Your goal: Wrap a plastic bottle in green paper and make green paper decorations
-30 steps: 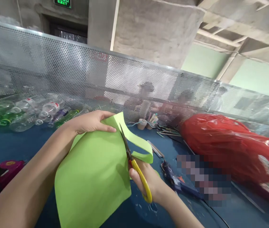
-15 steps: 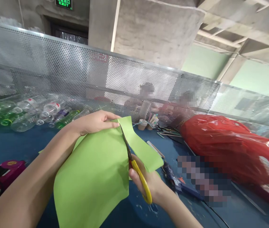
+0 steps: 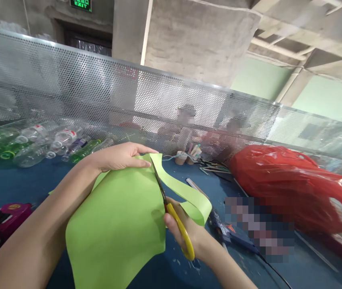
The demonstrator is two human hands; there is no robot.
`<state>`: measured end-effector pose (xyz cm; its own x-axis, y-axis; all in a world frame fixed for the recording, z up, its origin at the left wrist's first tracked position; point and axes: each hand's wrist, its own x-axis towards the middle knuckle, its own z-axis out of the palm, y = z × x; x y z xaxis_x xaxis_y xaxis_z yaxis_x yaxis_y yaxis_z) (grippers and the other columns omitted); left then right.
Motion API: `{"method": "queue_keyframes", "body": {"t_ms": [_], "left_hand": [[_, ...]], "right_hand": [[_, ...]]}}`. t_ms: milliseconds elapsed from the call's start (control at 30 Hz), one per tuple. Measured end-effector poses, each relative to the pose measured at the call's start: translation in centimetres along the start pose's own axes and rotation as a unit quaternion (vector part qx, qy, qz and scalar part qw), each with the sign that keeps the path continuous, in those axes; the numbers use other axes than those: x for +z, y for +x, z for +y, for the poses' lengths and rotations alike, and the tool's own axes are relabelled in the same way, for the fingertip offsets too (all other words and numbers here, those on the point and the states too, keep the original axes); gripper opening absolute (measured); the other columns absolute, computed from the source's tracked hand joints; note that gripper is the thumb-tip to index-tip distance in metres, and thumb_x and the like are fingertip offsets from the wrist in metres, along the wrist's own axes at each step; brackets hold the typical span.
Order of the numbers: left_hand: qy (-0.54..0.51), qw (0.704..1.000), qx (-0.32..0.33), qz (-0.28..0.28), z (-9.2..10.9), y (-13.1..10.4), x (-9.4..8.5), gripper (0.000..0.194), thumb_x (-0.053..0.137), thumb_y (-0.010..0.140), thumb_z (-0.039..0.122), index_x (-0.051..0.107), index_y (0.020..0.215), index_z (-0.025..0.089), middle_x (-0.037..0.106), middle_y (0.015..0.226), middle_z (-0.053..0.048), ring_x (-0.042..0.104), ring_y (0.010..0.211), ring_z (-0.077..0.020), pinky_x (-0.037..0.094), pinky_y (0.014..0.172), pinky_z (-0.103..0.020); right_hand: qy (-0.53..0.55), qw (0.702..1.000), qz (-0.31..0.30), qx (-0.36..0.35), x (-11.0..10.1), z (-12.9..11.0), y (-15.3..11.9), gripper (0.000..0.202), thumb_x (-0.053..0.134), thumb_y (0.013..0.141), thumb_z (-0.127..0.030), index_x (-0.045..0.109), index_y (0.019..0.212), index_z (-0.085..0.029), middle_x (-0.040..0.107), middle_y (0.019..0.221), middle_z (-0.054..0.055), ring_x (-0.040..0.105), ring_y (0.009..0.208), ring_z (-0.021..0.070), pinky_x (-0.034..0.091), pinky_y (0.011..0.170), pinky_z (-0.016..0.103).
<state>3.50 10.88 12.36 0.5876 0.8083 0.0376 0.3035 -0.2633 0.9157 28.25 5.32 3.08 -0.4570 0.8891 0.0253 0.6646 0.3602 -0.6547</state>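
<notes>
A large green sheet (image 3: 116, 216) hangs curved over the blue table, its far edge pinched between the thumb and fingers of my left hand (image 3: 125, 155). My right hand (image 3: 185, 228) is closed around the yellow handles of the scissors (image 3: 183, 233). The dark blades lie along the sheet's right side, their tips close to my left thumb. Right of the blades a narrow green strip (image 3: 185, 190) curls over my right hand. The fingers of my right hand are partly hidden behind the handles and strip.
Plastic bottles (image 3: 65, 138) lie at the back left, near a perforated metal screen (image 3: 98, 86). Pen cups (image 3: 181, 157) stand at the back. A blue glue gun (image 3: 237, 237) and red bag (image 3: 279, 180) are right; a magenta object (image 3: 17, 212) is left. People are beyond the screen.
The strip has narrowed at its far end and curled further to the right and down. My left fingers have shifted slightly toward the blade tips. The scissors have barely moved.
</notes>
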Motion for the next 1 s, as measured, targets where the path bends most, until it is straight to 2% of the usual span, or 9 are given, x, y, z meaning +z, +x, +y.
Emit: {"method": "queue_keyframes", "body": {"t_ms": [200, 333, 500, 567, 767, 933, 1000], "left_hand": [[0.004, 1.000, -0.008, 0.000, 0.25, -0.06, 0.08, 0.060, 0.066, 0.080, 0.038, 0.046, 0.136, 0.027, 0.068, 0.117, -0.009, 0.068, 0.092, -0.0236, 0.052, 0.077, -0.034], [0.011, 1.000, -0.007, 0.006, 0.31, -0.08, 0.03, 0.062, 0.067, 0.080, 0.039, 0.045, 0.136, 0.028, 0.069, 0.116, -0.009, 0.068, 0.093, -0.0240, 0.053, 0.076, -0.034], [0.015, 1.000, 0.002, 0.007, 0.32, -0.09, -0.01, 0.060, 0.066, 0.080, 0.039, 0.046, 0.136, 0.028, 0.068, 0.118, -0.008, 0.067, 0.097, -0.0243, 0.052, 0.077, -0.032], [0.010, 1.000, 0.009, 0.003, 0.40, -0.13, 0.06, 0.057, 0.066, 0.081, 0.037, 0.048, 0.134, 0.028, 0.067, 0.120, -0.007, 0.066, 0.100, -0.0242, 0.052, 0.077, -0.031], [0.013, 1.000, 0.003, 0.001, 0.58, -0.20, 0.20, 0.056, 0.064, 0.082, 0.036, 0.047, 0.135, 0.028, 0.068, 0.117, -0.007, 0.067, 0.097, -0.0237, 0.053, 0.076, -0.032], [0.020, 1.000, 0.007, 0.001, 0.49, -0.19, 0.14, 0.057, 0.064, 0.082, 0.036, 0.046, 0.136, 0.027, 0.068, 0.118, -0.008, 0.066, 0.099, -0.0242, 0.053, 0.078, -0.033], [0.023, 1.000, 0.006, -0.002, 0.55, -0.22, 0.19, 0.057, 0.064, 0.082, 0.036, 0.046, 0.136, 0.026, 0.067, 0.119, -0.008, 0.066, 0.100, -0.0245, 0.053, 0.079, -0.032]], "right_hand": [[-0.012, 1.000, 0.007, -0.024, 0.28, 0.33, 0.37, 0.073, 0.028, 0.086, -0.068, 0.047, 0.128, -0.012, 0.064, 0.106, 0.017, 0.062, 0.097, 0.0328, 0.049, 0.086, 0.047], [-0.010, 0.998, 0.018, -0.052, 0.30, 0.33, 0.48, 0.066, 0.027, 0.087, -0.066, 0.050, 0.119, -0.013, 0.064, 0.104, 0.017, 0.061, 0.095, 0.0325, 0.050, 0.080, 0.044], [-0.002, 0.989, 0.014, -0.147, 0.32, 0.62, 0.52, 0.043, 0.029, 0.094, -0.053, 0.049, 0.105, -0.017, 0.062, 0.089, 0.008, 0.060, 0.079, 0.0218, 0.050, 0.075, 0.035], [0.002, 0.986, 0.020, -0.164, 0.35, 0.71, 0.52, 0.037, 0.030, 0.095, -0.049, 0.049, 0.104, -0.018, 0.061, 0.088, 0.006, 0.059, 0.076, 0.0198, 0.050, 0.071, 0.032], [0.007, 0.989, 0.010, -0.149, 0.27, 0.40, 0.43, 0.039, 0.029, 0.095, -0.050, 0.048, 0.106, -0.018, 0.060, 0.089, 0.007, 0.059, 0.079, 0.0215, 0.049, 0.070, 0.033], [-0.004, 0.992, 0.009, -0.127, 0.06, -0.09, 0.29, 0.049, 0.027, 0.093, -0.055, 0.046, 0.115, -0.015, 0.061, 0.093, 0.010, 0.060, 0.085, 0.0248, 0.049, 0.078, 0.038], [-0.008, 0.991, 0.009, -0.130, -0.01, -0.26, 0.30, 0.048, 0.025, 0.094, -0.055, 0.049, 0.110, -0.016, 0.060, 0.094, 0.010, 0.059, 0.084, 0.0243, 0.049, 0.078, 0.038]]}}
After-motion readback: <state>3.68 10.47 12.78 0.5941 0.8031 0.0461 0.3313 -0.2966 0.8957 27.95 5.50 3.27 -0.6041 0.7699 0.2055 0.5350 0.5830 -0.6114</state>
